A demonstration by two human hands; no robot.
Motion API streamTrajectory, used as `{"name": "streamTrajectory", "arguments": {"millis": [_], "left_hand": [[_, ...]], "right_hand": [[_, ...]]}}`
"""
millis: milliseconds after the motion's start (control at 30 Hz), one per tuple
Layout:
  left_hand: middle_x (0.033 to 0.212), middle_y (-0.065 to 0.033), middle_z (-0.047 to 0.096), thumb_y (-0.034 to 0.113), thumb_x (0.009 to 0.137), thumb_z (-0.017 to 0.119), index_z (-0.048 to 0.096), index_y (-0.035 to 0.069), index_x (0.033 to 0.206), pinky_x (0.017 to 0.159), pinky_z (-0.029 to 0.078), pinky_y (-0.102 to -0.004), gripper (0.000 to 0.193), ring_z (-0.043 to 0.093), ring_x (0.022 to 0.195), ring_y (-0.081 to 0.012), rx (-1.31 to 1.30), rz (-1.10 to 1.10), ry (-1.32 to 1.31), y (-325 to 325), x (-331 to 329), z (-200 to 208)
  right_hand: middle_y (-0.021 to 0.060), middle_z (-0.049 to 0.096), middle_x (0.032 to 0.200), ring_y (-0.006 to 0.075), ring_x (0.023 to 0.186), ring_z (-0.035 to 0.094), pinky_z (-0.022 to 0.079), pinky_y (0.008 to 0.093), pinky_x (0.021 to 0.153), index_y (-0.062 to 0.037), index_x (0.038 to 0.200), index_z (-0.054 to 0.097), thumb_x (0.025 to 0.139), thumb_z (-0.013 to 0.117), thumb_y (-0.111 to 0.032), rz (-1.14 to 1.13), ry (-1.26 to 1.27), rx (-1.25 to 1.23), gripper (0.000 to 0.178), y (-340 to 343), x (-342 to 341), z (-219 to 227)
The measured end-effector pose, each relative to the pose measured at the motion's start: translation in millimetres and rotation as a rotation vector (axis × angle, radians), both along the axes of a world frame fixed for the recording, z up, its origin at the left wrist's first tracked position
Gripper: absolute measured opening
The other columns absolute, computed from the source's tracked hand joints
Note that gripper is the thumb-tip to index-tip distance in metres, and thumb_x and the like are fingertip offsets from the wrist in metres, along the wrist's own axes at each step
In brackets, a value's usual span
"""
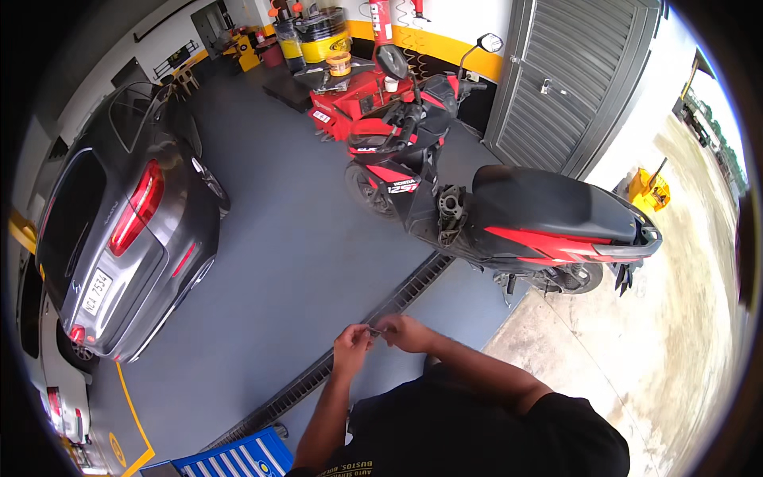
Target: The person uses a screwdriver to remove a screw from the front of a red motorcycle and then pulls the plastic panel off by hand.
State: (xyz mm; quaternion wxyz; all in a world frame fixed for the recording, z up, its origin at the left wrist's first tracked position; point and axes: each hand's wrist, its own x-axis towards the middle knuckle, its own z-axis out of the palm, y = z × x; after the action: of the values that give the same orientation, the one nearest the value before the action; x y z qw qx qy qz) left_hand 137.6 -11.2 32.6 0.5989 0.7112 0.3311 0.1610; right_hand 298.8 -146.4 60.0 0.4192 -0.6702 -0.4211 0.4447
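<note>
My left hand [352, 348] and my right hand [403, 332] meet in front of my body, above the floor drain. Between their fingertips is a small, thin, metallic-looking piece [375, 330], too small to name. The fingers of both hands are pinched closed on it. Beyond my hands stands a red and black scooter [548, 208], apart from them, its seat toward the right and its handlebars toward the back. A dark mechanical part [451, 208] shows at the scooter's middle, by the footwell.
A slatted drain [302, 389] crosses the grey floor. At left is a grey car [151, 230], with a white car [60, 381] behind. A red tool cabinet [342, 103], a yellow drum [324, 40] and a grey metal door [568, 75] are at the back. A blue creeper-like board [238, 459] lies low left.
</note>
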Motion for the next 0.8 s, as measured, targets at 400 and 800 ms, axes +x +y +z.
{"name": "streamTrajectory", "arguments": {"millis": [400, 800], "left_hand": [[0.073, -0.0053, 0.067, 0.020, 0.093, 0.068, 0.063, 0.000, 0.082, 0.060, 0.049, -0.0303, 0.023, 0.062, 0.066, -0.0112, -0.249, -0.397, -0.006, -27.3, 422.5, -3.4], [0.100, -0.0028, 0.072, 0.027, 0.101, 0.057, 0.066, 0.012, 0.109, 0.076, 0.051, -0.0307, 0.019, 0.068, 0.090, -0.0135, -0.444, 0.055, 0.018, 73.7, 678.8, 7.4]], "right_hand": [[0.0079, 0.069, 0.100, 0.0158, 0.078, 0.064, 0.049, 0.0315, 0.069, -0.0045, 0.107, 0.069, 0.100, 0.058, -0.024, -0.488, 0.235, 0.213, 0.023, -35.4, 387.1, -2.6], [0.0222, 0.071, 0.096, 0.0411, 0.094, 0.069, 0.054, 0.0510, 0.082, -0.0039, 0.099, 0.067, 0.099, 0.054, -0.028, -0.462, -0.492, 0.041, 0.027, 89.8, 601.9, -2.4]]}}
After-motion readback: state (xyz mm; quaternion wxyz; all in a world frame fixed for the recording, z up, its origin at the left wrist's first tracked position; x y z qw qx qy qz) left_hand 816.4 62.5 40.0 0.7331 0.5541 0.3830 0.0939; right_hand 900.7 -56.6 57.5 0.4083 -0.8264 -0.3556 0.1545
